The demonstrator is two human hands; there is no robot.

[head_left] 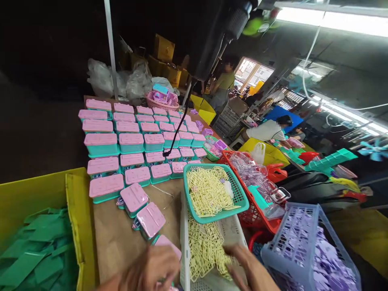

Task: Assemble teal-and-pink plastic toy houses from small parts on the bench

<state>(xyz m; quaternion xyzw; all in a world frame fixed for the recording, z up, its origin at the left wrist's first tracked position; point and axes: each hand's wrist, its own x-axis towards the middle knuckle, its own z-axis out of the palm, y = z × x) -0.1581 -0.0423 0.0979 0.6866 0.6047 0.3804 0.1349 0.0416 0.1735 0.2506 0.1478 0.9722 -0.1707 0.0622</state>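
Observation:
At the bottom edge my left hand (151,264) is blurred and curled over a small thing, of which only bits of pink and green show. Just beyond it lies a pink-lidded box (169,244), partly hidden by the hand. My right hand (250,268) hangs over the right side of a white basket (184,258), fingers apart and nothing seen in them. Yellow plastic frame-like pieces (204,246) lie in that basket. A green basket (242,198) holding more yellow pieces (209,190) rests across its far part.
Rows of pink-lidded boxes (130,139) cover the table (112,234). Green flat pieces (33,242) fill a yellow bin (75,210) at left. On the right stand a red basket (257,218) of clear parts and a crate (309,238) of purple pieces. Co-workers are farther back.

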